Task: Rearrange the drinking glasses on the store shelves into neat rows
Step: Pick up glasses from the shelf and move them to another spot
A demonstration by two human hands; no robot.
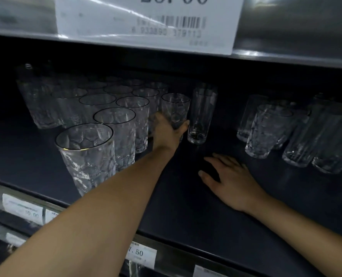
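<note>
Several textured glasses with dark rims stand in rows on the left of the dark shelf [186, 206]; the nearest one [86, 152] is at the front. My left hand [167, 132] reaches deep in and grips the base of a textured glass [175, 107] at the right end of that group. A tall smooth glass [201, 114] stands upright just right of it, close to my thumb. My right hand [232, 180] rests flat on the bare shelf with its fingers spread, holding nothing.
Another cluster of glasses [270, 128] and ribbed tumblers [314, 140] crowds the right side. The upper shelf carries a large price label [146, 21] overhead. Small price tags [22, 210] line the shelf's front edge.
</note>
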